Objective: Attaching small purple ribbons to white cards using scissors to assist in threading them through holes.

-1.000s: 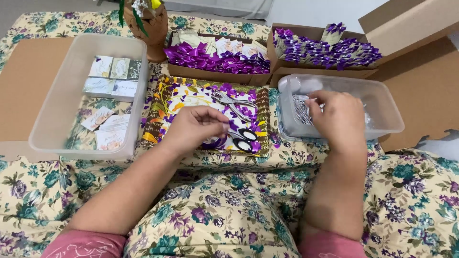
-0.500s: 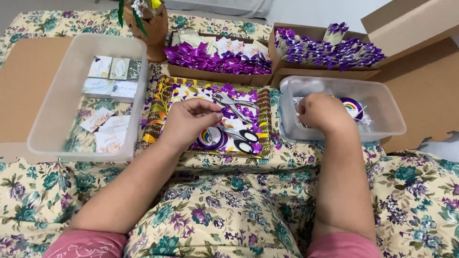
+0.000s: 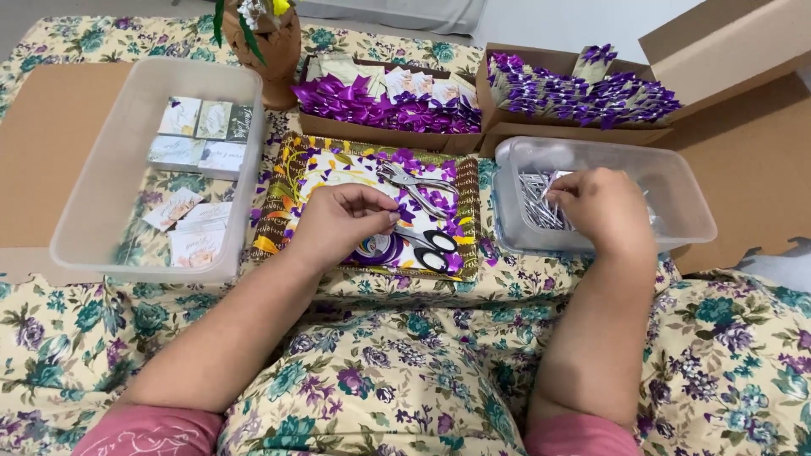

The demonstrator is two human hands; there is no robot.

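Picking stage: right hand (image 3: 601, 211) dipped into clear tub (image 3: 684, 194), fingers curled on silvery strips (image 3: 537, 203), left hand (image 3: 338, 221) pinched shut over patterned tray (image 3: 279, 211), contents unclear; next likely needs one strip separated cleanly.

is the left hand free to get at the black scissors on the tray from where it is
Probably yes. The left hand hovers over the patterned tray, and the black-handled scissors lie just beside its fingers with nothing on top of them. The metal punch pliers sit further back, clear of the path.
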